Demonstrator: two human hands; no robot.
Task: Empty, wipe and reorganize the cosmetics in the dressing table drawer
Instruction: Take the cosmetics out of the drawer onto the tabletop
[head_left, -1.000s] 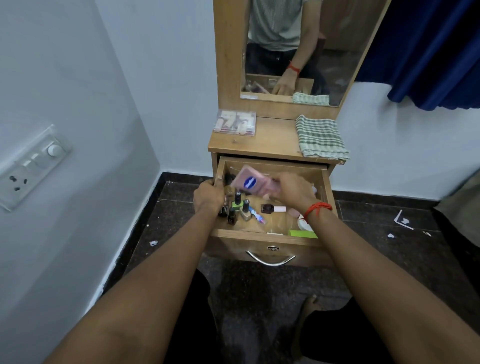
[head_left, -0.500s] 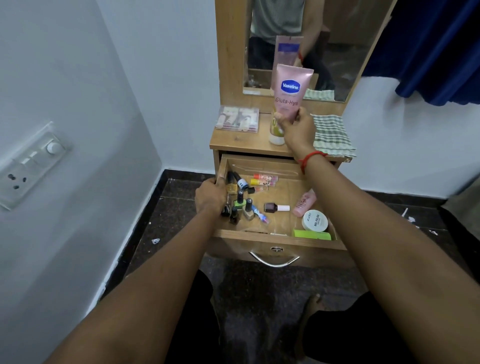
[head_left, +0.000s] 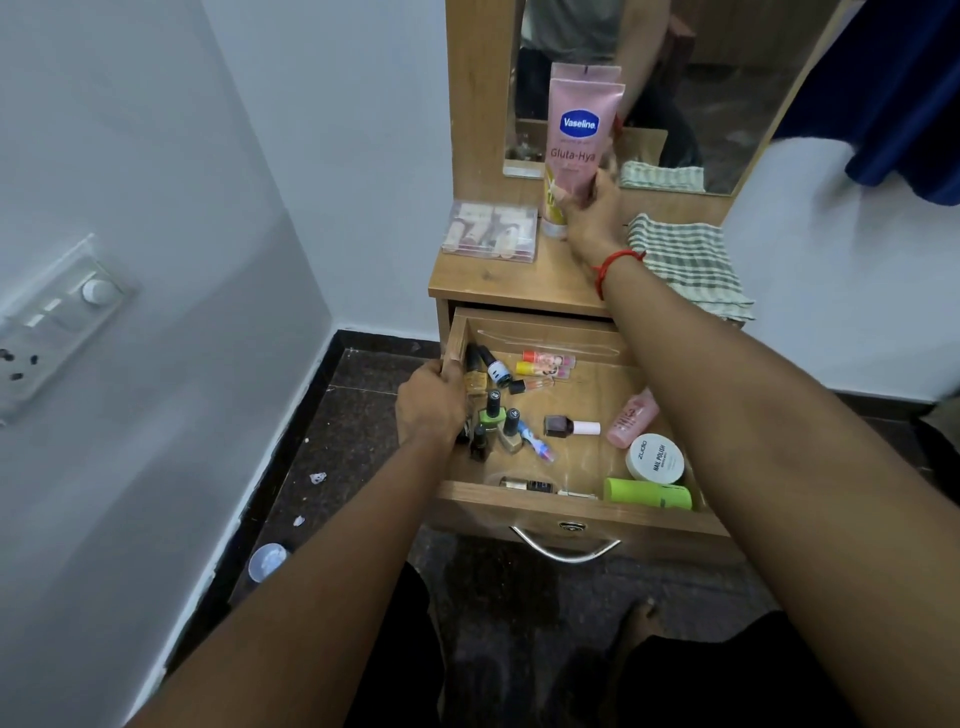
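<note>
Grips the pink Vaseline tube (head_left: 579, 135) upright above the counter (head_left: 519, 280) at 12 o'clock, right hand (head_left: 589, 218) with fingers (head_left: 563, 196) curled round its lower end. Clutches the left wall of the open drawer (head_left: 519, 506) with the left hand (head_left: 431, 405) at 9 o'clock. Looks early in the emptying: leaves nail polish bottles (head_left: 492, 415), a Zudio tub (head_left: 655, 458) and a green tube (head_left: 647, 493) inside, with wiping by the checked cloth (head_left: 685, 260) not yet begun.

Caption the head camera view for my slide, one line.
Right hand holds pink Vaseline tube upright over wooden tabletop; left hand grips side of open cosmetics drawer.
</note>
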